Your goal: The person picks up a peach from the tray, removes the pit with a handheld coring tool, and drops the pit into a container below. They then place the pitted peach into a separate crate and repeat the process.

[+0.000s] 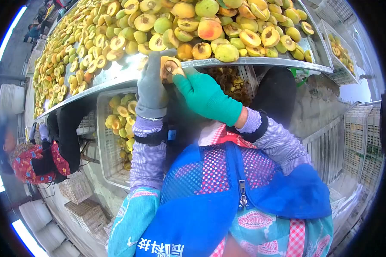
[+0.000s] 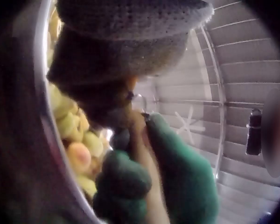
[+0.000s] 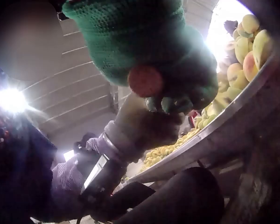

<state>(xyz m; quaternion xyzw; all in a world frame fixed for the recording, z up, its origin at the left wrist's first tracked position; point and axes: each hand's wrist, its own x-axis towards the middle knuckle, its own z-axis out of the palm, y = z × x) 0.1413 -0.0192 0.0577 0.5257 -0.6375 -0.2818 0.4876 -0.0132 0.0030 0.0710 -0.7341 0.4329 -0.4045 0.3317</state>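
Note:
My left hand (image 1: 152, 88), in a grey glove, holds a halved yellow peach (image 1: 168, 67) at the front edge of the metal table. The cut side shows a brown centre. My right hand (image 1: 212, 95), in a green glove, is right beside it. In the left wrist view its fingers grip a pale wooden-handled tool (image 2: 147, 168), whose head points at the peach and is mostly hidden. The handle's round end (image 3: 145, 81) sticks out of the green glove in the right wrist view. Many peach halves (image 1: 111, 38) are heaped on the table beyond both hands.
The metal table's raised rim (image 1: 278, 62) runs across in front of me. Below it stand a white crate (image 1: 101, 141) of peach halves and a container with brown scraps (image 1: 231, 81). Another person (image 1: 40, 160) sits at the left. Stacked crates (image 1: 362, 132) stand at the right.

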